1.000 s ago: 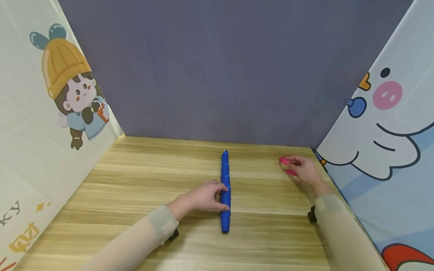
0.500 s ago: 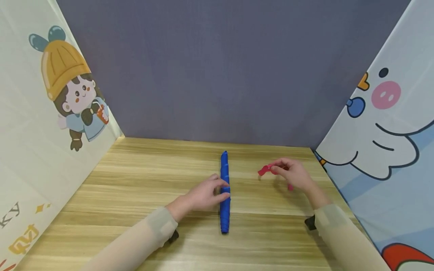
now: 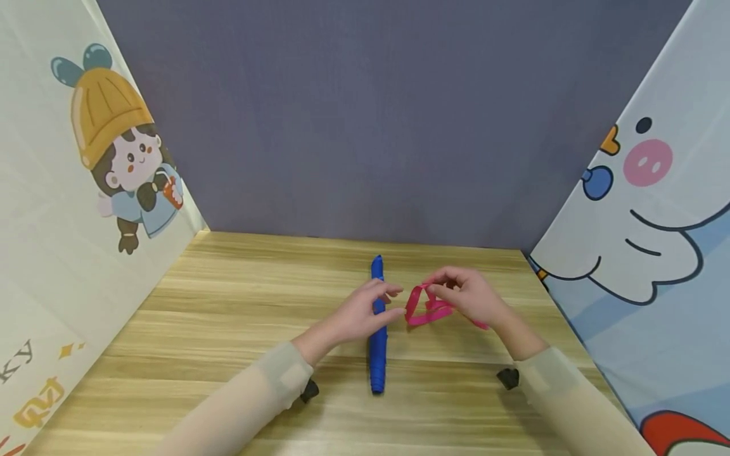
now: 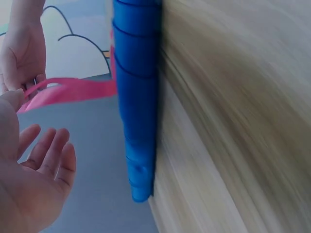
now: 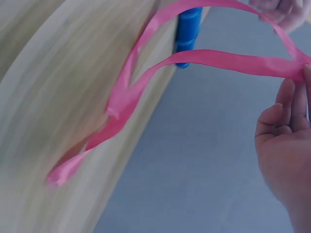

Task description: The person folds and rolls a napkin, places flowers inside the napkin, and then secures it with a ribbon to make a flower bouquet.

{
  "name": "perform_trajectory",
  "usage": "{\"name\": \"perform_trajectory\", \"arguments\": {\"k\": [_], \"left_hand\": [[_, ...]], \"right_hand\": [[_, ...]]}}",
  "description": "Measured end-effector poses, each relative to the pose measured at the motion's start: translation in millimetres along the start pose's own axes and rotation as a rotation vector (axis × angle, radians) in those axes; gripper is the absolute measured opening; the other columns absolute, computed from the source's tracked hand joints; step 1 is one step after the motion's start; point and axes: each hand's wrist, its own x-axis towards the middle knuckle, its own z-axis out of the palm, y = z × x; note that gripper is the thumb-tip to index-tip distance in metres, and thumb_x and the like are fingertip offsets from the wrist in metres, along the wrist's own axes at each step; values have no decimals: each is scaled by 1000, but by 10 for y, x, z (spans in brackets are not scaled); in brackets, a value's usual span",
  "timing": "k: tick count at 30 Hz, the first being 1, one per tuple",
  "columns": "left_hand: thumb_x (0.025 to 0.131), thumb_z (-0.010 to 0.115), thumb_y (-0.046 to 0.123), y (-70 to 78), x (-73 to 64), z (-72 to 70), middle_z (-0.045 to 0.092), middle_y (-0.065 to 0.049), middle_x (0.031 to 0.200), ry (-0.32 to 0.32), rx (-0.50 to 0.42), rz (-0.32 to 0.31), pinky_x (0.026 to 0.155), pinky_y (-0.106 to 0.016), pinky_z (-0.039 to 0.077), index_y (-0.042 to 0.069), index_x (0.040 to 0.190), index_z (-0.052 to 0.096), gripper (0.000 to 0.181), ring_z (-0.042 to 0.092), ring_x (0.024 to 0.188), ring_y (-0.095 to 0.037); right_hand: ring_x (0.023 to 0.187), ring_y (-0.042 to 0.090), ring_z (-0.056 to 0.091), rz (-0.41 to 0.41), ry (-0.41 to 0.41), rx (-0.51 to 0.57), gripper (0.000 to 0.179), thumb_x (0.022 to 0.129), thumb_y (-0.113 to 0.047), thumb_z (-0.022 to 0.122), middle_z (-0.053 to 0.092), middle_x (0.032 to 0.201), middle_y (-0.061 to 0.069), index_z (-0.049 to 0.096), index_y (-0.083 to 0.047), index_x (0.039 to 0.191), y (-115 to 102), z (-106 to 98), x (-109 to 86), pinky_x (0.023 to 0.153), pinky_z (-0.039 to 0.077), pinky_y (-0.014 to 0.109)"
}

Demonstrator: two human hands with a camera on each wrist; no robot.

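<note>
A long blue roll (image 3: pixel 377 361), with spiral wrap lines along it, lies lengthwise on the wooden tabletop. My right hand (image 3: pixel 473 301) pinches a pink ribbon (image 3: pixel 428 318) between thumb and fingers to the right of the roll. In the right wrist view the ribbon (image 5: pixel 223 59) loops from the fingers, and its tail trails down over the tabletop. Over the upper half of the roll is my left hand (image 3: pixel 362 310), fingers spread toward the ribbon and nothing gripped. The left wrist view shows the blue roll (image 4: pixel 138 102) beside the left hand's loosely bent fingers.
The wooden tabletop (image 3: pixel 228 304) meets a dark grey panel (image 3: pixel 365 126) at the back. White printed panels stand at the left (image 3: pixel 45 190) and right (image 3: pixel 599 240). A black wrist device (image 3: pixel 507 378) sits under the right sleeve.
My right hand has brought the pink ribbon leftward from the far right, close to the blue roll. My left hand has come off the roll and shifted slightly right.
</note>
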Motion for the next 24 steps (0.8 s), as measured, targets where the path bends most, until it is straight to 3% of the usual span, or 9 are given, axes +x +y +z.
{"name": "perform_trajectory", "arguments": {"k": [4,7,13,19,24], "left_hand": [[108,73,35,63,52,30,70,-11,133,24,-66,-21,96,-43,61,10,145,70,45,70,121,-29],[108,74,30,85,69,24,71,-8,125,65,-100,-21,91,-33,59,10,133,76,32,70,116,-24],[108,73,22,97,49,-128,78,-1,106,143,-140,-16,87,-31,58,13,110,81,12,69,100,-14],[109,71,20,142,11,-354,81,-8,105,108,-214,-56,92,-39,61,12,111,78,11,74,102,-21],[110,67,17,128,0,-499,74,-14,93,86,-251,-47,69,-27,57,8,113,74,11,71,82,-28]], "right_hand": [[71,19,56,-21,-14,15,12,107,-27,74,75,93,11,82,-21,114,-130,47,14,56,41,30],[71,18,55,-41,-17,27,10,107,-25,75,74,93,13,82,-21,113,-207,61,34,55,39,29],[76,20,56,-84,-26,72,10,107,-20,74,73,92,7,82,-19,114,-273,54,69,60,41,28],[90,18,69,-73,-66,213,20,107,-12,72,76,102,4,77,-9,126,-275,75,69,77,58,28],[88,18,75,-90,-136,384,29,110,-6,64,74,99,6,66,3,138,-307,143,76,80,64,32]]}}
